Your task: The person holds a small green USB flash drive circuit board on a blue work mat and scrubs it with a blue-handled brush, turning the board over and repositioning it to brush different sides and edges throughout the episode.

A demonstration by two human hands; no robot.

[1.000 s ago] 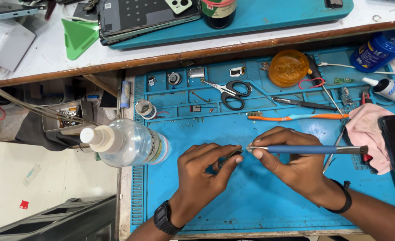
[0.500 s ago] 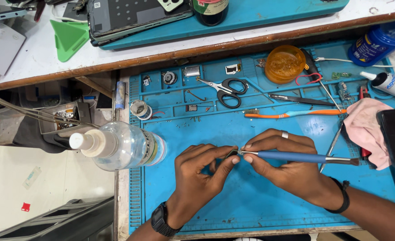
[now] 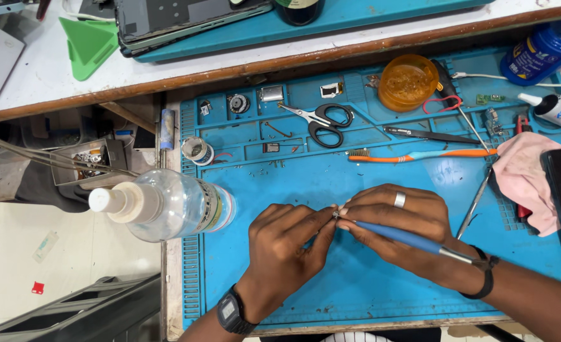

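On the blue mat [image 3: 356, 285], low centre: both hands meeting fingertip to fingertip.
Right hand [image 3: 401, 221]: closed around a blue-handled tool [image 3: 398, 235], ring on one finger, dark band at the wrist.
Blue-handled tool: slanted, tip toward 10 o'clock, metal end running back toward 4 o'clock past the wrist.
Left hand [image 3: 283, 250]: fingers pinched shut on a tiny part [image 3: 335, 215] right at the tool tip; part too small to identify; black watch on the wrist.
At 9 o'clock from the hands: clear bottle [image 3: 173, 206] with white cap, lying over the mat's left edge.
At 12 o'clock: orange and blue toothbrush [image 3: 420, 155], lying flat across the mat.
Further at 12 o'clock: black-handled scissors [image 3: 322, 118], shut.
At 1 o'clock: round orange container [image 3: 409, 81]; near it, dark tweezers [image 3: 429, 135].
At 3 o'clock: pink cloth [image 3: 524, 180], by the mat's right edge.
At 2 o'clock, far: blue bottle [image 3: 543, 50] and a white tube [image 3: 556, 111].
Beyond, at 11 o'clock, on the white table [image 3: 39, 82]: green triangular pick [image 3: 90, 44], beside a phone [image 3: 185, 19] on a second blue mat.
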